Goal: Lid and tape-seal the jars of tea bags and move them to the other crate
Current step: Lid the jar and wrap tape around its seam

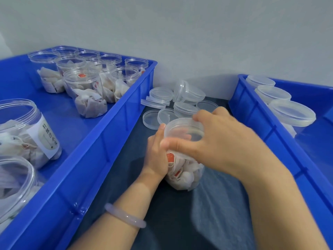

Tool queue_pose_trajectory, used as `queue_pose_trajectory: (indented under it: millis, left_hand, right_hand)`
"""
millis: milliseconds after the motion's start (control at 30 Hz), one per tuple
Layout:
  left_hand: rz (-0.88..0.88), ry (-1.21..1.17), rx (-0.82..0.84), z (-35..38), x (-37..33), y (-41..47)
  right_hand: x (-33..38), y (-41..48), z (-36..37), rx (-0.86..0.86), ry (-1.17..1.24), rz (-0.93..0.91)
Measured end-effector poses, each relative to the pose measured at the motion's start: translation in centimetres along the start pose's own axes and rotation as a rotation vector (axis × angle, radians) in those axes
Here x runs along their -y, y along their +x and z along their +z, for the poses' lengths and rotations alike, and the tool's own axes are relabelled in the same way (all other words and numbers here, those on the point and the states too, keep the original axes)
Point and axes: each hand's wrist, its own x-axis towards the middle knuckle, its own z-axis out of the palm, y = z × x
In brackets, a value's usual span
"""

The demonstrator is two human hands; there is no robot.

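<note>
Gripping the lid [183, 129], right hand [225, 141] fingers [199, 117] are seating it on the jar [185, 172] clamped in the left hand [156, 152]; many open jars [81, 78] are waiting left of the fingers, three lidded jars [273, 94] right.

Bare forearms, a pale translucent bangle [125, 216] on the left wrist.

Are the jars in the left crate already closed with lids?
No, the jars in the left crate stand open, their threaded rims bare.
</note>
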Motion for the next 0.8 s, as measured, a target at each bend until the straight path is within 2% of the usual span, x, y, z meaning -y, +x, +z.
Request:
queue_pose_trajectory:
  millis: [133, 167, 200, 267, 300, 333, 400, 433, 500, 533, 633, 667, 800]
  left_hand:
    - [-0.059, -0.045, 0.016, -0.1, -0.3, 0.3]
    - [-0.061, -0.048, 0.02, -0.2, -0.4, 0.2]
    - [-0.055, -0.049, 0.013, -0.2, -0.4, 0.0]
    - [-0.028, 0.006, -0.024, 0.1, -0.7, -0.4]
    - [0.007, 0.044, -0.048, 0.1, -0.6, -0.5]
    - [0.009, 0.063, -0.064, 0.1, -0.5, -0.5]
    - [-0.041, 0.004, -0.059, 0.4, -0.9, -0.3]
    - [-0.056, -0.008, -0.065, 0.3, -0.7, 0.0]
    - [-0.067, 0.01, -0.069, 0.2, -0.8, 0.2]
    - [-0.061, 0.016, -0.046, 0.1, -0.8, 0.2]
    - [-0.019, 0.089, -0.036, -0.1, -0.8, -0.2]
    - [-0.005, 0.103, -0.013, -0.2, -0.7, -0.1]
    - [-0.221, -0.109, 0.226, -0.6, -1.7, 0.2]
  right_hand:
    - [-1.4, -0.2, -1.7, -0.278, 0.21, 0.024]
    - [-1.6, 0.0, -1.8, -0.269, 0.263, -0.054]
    - [-1.4, 0.1, -1.7, -0.188, 0.31, -0.141]
    - [-0.5, -0.1, -1.3, 0.143, 0.321, -0.252]
    - [-0.2, 0.0, -1.1, 0.246, 0.314, -0.291]
    - [-0.3, 0.0, -0.8, 0.235, 0.271, -0.3]
    - [-0.8, 0.2, -0.8, 0.034, 0.179, -0.187]
    - [-1.1, 0.2, -1.2, -0.077, 0.176, -0.107]
    - [-1.7, 0.0, -1.8, -0.192, 0.293, -0.037]
    - [-1.8, 0.0, -1.9, -0.157, 0.32, -0.072]
    - [-1.4, 0.4, -0.8, 0.206, 0.229, -0.257]
    - [-1.2, 0.7, -0.4, 0.263, 0.242, -0.285]
    - [-1.6, 2.0, 1.0, 0.15, 0.382, -0.251]
